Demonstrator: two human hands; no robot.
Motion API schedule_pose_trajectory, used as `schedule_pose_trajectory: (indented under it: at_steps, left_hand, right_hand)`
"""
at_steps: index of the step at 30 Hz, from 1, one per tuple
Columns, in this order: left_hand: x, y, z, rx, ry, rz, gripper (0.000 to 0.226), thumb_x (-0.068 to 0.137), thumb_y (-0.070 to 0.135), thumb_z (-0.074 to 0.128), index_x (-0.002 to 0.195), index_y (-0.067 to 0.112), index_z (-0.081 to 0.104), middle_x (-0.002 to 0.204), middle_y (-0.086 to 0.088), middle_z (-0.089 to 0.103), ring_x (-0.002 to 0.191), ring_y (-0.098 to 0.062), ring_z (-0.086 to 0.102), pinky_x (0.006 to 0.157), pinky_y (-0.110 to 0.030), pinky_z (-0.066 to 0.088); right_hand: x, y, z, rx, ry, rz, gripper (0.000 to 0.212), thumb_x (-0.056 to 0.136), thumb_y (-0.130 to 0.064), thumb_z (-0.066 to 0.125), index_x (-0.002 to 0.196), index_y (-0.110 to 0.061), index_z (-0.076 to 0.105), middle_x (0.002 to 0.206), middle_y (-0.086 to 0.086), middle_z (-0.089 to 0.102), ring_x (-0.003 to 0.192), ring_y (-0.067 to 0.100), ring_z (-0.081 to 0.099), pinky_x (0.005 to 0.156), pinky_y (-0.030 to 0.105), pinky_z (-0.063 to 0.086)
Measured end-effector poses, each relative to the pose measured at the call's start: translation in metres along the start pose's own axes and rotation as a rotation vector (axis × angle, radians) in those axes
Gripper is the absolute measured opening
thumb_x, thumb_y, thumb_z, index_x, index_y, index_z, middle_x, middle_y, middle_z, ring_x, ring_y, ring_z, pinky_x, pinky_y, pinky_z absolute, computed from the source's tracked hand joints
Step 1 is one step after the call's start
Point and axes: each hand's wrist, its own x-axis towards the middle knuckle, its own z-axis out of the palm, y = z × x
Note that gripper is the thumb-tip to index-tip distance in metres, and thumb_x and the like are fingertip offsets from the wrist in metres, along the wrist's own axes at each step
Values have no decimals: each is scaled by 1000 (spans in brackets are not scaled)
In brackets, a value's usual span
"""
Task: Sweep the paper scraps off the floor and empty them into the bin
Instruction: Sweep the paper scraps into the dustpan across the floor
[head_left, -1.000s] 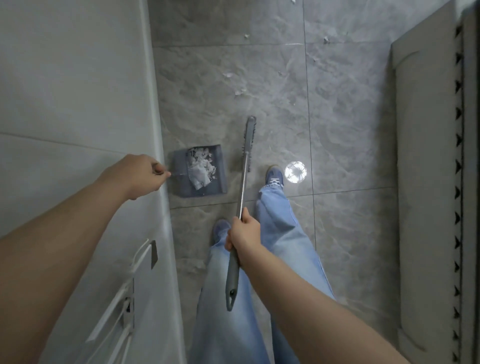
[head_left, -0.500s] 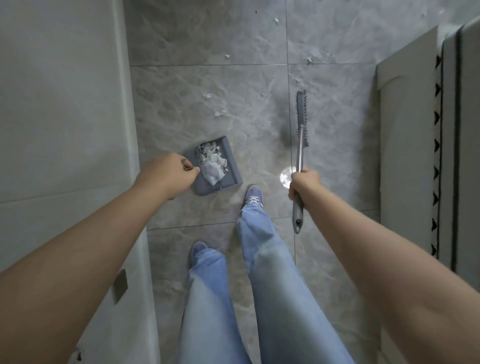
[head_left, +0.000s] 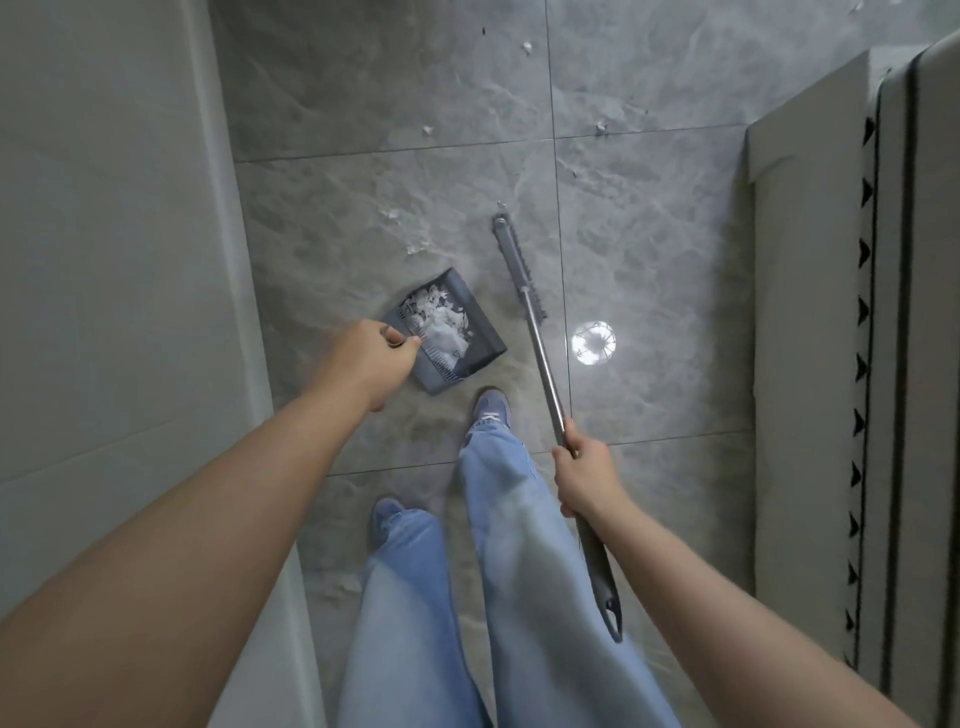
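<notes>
Since half a second ago, the broom (head_left: 524, 291) has swung leftward toward the dustpan (head_left: 445, 332) at frame centre. Right hand (head_left: 587, 475) grips its metal shaft; left hand (head_left: 363, 361) is clenched on the dustpan's thin handle. Paper scraps (head_left: 439, 317) heap in the pan, others (head_left: 418, 248) lie above. Being featherlight, they probably scatter easily, so the pan should stay level.

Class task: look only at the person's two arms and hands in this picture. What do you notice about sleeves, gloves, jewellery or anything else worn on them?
Both forearms are bare right to the picture's lower edge: no sleeves show. The left hand and right hand wear no gloves, and no watch, bracelet or ring is visible.
</notes>
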Motion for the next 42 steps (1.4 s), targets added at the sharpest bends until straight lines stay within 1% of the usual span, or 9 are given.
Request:
schedule_pose_trajectory:
  at_steps: [3,7,11,16,22,30,33,37,42]
  left_hand:
    - [-9,-2,10,15,-18,-20,28,94,35,60,77,14,69,60,-4,63,45,-26,61,39,-22,45]
    - [-16,-13,20,-25,-14,-32,35,91,36,60,62,16,61,69,-12,69,72,-36,69,67,-37,58]
    - [-13,-17,10,-26,-51,-24,38,92,38,56,69,8,63,60,-10,67,60,-34,69,59,-35,59]
    - [6,-13,-19,-35,-138,-15,32,90,40,57,82,11,69,55,-3,65,47,-27,66,66,-37,61]
    - [35,-24,-111,58,-129,35,28,95,36,58,76,15,63,62,-4,58,32,-15,47,35,-18,35]
    - [55,-51,-234,195,-90,44,43,94,40,59,62,11,62,26,6,42,37,-24,50,47,-25,42]
    - [74,-62,-255,216,-58,40,42,94,39,59,62,11,60,29,6,46,39,-25,51,49,-26,44]
    - [106,-82,-259,292,-44,50,35,91,45,59,73,16,65,59,-11,64,47,-29,61,64,-35,57]
    - [136,-98,-266,280,9,59,35,90,44,59,66,19,60,59,-8,60,42,-27,58,57,-27,47]
  right_hand:
    - [18,-18,-12,-80,48,3,26,94,-9,35,110,-15,54,67,6,48,51,26,51,44,36,54]
    - [43,-38,-6,-84,-24,116,27,88,-4,34,106,-11,53,69,10,46,45,24,44,42,27,42]
    - [34,-45,7,105,-93,174,35,89,-3,37,114,-10,59,46,3,34,41,18,31,44,27,30]
    - [5,-62,18,188,-3,59,41,95,-2,36,133,-10,51,52,1,29,43,17,29,38,24,30]
    - [13,-122,22,111,70,-2,34,93,-2,37,125,2,48,58,2,29,45,16,28,40,21,28]
    - [25,-201,57,-109,43,-17,26,85,-5,39,93,-19,59,62,10,46,51,26,47,45,28,41]
    - [25,-225,76,-91,29,8,28,88,-1,36,85,-21,55,68,9,44,49,22,43,40,22,38]
    - [45,-251,103,79,37,115,35,90,0,34,103,-22,58,73,7,41,54,20,39,43,21,35]
    - [51,-270,160,222,-46,162,34,91,2,34,111,-14,56,69,5,38,51,18,35,42,21,33]
